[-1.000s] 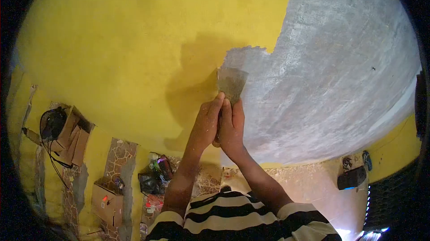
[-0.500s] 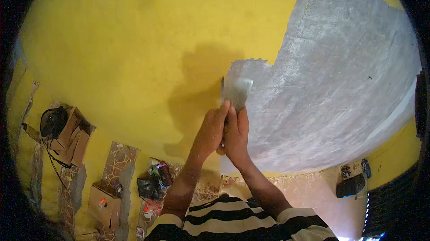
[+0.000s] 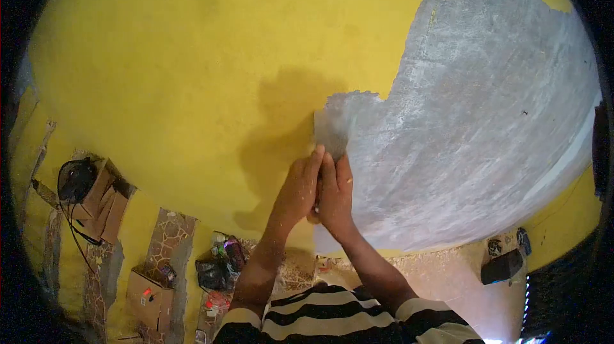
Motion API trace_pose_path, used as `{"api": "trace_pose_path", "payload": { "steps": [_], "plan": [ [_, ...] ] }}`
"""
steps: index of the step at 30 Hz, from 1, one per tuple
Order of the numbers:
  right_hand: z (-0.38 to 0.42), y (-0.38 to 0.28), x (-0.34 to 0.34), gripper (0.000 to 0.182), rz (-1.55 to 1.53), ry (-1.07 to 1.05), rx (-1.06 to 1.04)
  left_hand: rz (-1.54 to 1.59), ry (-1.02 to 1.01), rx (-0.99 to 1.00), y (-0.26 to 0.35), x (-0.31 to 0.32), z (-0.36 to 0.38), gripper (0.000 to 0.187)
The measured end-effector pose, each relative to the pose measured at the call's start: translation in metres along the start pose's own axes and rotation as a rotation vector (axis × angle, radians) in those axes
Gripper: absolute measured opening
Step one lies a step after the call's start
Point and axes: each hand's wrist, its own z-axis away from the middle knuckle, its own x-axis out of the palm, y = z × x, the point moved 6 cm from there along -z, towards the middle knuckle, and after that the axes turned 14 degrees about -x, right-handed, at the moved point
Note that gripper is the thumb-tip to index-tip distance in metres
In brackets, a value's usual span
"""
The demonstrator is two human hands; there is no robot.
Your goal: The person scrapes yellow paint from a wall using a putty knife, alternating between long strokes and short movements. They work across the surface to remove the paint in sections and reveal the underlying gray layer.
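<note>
Both hands are wrapped around a scraper (image 3: 333, 137) with a broad metal blade. Its blade lies at the edge where yellow paint (image 3: 192, 75) meets a bared grey patch (image 3: 467, 101) of the wall. My left hand (image 3: 298, 187) closes on the handle from the left, thumb pointing up toward the blade. Pressed against it from the right is my right hand (image 3: 336, 193), also closed on the handle. Most of the handle is hidden between the palms; only its butt shows below. Small specks dot both hands.
At left, a dark fan-like object (image 3: 77, 181) rests by an open cardboard box (image 3: 102, 213). Lower down stand another cardboard box (image 3: 150, 299) and a black bag (image 3: 212, 273). A dark box (image 3: 501, 267) sits at lower right, near footwear (image 3: 523, 241).
The blade, tilted and catching light earlier, now looks darker and lies closer to the wall at the paint edge. My hands have barely moved; the view has shifted slightly.
</note>
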Motion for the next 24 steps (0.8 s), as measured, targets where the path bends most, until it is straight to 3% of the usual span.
{"api": "trace_pose_path", "payload": {
  "steps": [3, 5, 8, 9, 13, 15, 18, 21, 24],
  "plan": [
    [-0.011, -0.006, 0.004, 0.025, -0.004, -0.049, 0.050, 0.002, 0.078, 0.134, 0.026, -0.010, -0.005, 0.054],
    [-0.012, -0.009, 0.006, 0.026, -0.053, -0.029, 0.041, 0.091, -0.059, -0.128, 0.024, -0.006, -0.005, 0.047],
    [0.004, -0.012, 0.000, 0.026, -0.043, 0.027, -0.017, -0.080, -0.066, 0.063, 0.007, 0.004, 0.006, 0.047],
    [0.010, 0.002, -0.003, 0.025, -0.073, 0.029, 0.041, 0.063, -0.178, -0.228, -0.008, 0.008, 0.006, 0.051],
    [0.008, -0.006, -0.002, 0.025, -0.108, -0.032, 0.227, -0.012, -0.053, -0.036, 0.006, 0.003, 0.000, 0.058],
    [0.009, -0.001, -0.003, 0.025, -0.131, -0.006, 0.194, 0.064, -0.062, -0.298, 0.019, -0.003, 0.007, 0.056],
    [0.021, 0.016, -0.004, 0.024, -0.098, 0.026, 0.098, -0.006, -0.103, -0.161, 0.002, 0.004, 0.014, 0.055],
    [0.008, 0.002, -0.003, 0.022, -0.035, -0.001, 0.060, 0.071, -0.162, -0.265, -0.019, 0.006, -0.005, 0.054],
    [0.006, -0.004, 0.001, 0.020, -0.056, -0.069, 0.099, 0.030, -0.044, -0.214, 0.026, -0.008, 0.008, 0.054]
  ]
}}
